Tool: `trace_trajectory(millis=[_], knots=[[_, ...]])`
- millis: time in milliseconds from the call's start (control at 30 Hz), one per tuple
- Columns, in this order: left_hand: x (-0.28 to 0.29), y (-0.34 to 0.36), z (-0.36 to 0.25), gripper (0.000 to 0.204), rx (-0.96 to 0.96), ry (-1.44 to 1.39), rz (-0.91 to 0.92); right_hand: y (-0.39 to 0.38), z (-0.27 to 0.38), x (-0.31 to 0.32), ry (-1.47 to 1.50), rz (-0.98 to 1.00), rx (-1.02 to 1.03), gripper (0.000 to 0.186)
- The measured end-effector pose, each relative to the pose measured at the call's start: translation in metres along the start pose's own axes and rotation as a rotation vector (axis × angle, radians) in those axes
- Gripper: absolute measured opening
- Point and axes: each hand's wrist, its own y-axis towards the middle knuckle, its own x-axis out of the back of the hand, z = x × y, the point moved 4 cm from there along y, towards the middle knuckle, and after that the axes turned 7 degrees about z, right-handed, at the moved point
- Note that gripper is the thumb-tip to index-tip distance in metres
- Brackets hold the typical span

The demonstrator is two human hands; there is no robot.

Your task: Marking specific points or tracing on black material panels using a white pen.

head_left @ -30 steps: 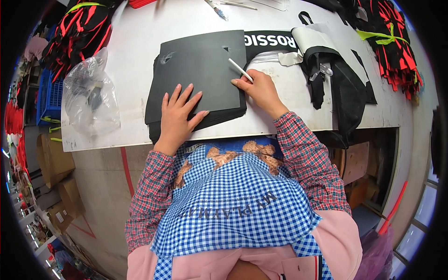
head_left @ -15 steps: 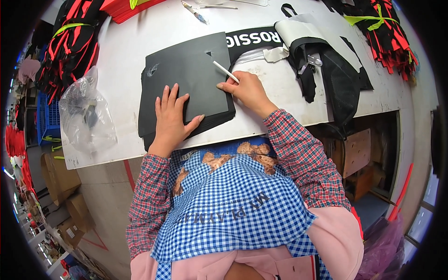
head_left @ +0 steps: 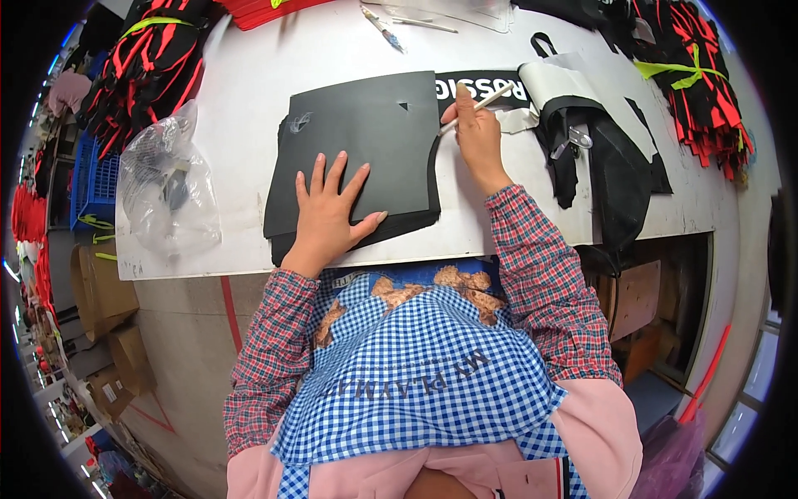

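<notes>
My left hand lies flat with fingers spread on a dark grey sheet. This sheet has a small triangular cutout near its far right corner and a scuffed whitish patch at its far left. Under it is a stack of black pieces, whose edges stick out at the left and near sides. My right hand is closed around a thin white pen, whose lower end points at the sheet's right edge. Beyond that hand lies a black strip with white lettering.
A black fabric piece with a metal clip lies at the right of the white table. Red-black bundles sit at both far corners. A clear plastic bag is at left; a pen lies at the back.
The pen has left the cutout and moved to the sheet's right edge, turned the other way in my right hand. My left hand stays on the sheet with its fingers wider apart.
</notes>
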Motion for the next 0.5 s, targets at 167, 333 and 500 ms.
trace_trajectory(millis=[167,333,500], knots=[[0.0,0.002,-0.001,0.077,0.006,-0.009,0.011,0.023,-0.002,-0.031,0.177,0.068,0.024,0.034],[0.002,0.0,0.0,0.076,0.019,-0.024,0.011,0.029,0.009,-0.042,-0.123,0.038,0.114,0.034],[0.001,-0.001,0.0,0.074,0.005,-0.026,-0.003,0.032,0.01,-0.049,-0.201,0.027,0.19,0.032]])
